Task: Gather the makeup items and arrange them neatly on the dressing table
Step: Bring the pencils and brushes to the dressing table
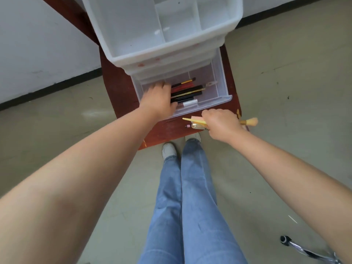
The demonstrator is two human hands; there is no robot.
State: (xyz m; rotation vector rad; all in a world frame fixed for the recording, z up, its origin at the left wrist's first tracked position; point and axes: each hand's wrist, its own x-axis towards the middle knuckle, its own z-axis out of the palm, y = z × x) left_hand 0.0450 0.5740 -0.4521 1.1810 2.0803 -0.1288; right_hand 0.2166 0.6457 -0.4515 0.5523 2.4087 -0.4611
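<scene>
A clear plastic organizer [162,35] stands on a red-brown dressing table [118,82]. Its lowest drawer [219,92] is pulled out and holds several black, red and gold pencils and brushes [187,90]. My left hand [157,98] reaches into the drawer's left side and rests on the ends of those pencils; its fingers are hidden inside. My right hand [221,123] hovers in front of the drawer and grips a bundle: a yellow-handled brush [249,121] with a peach head, a thin yellow stick and a gold tube [197,125].
The organizer's top tray has empty divided compartments [177,21]. My jeans and white shoes [168,150] stand at the table's front edge. A white wall [38,44] with a dark skirting runs on the left. A chrome chair base [308,251] lies at the lower right.
</scene>
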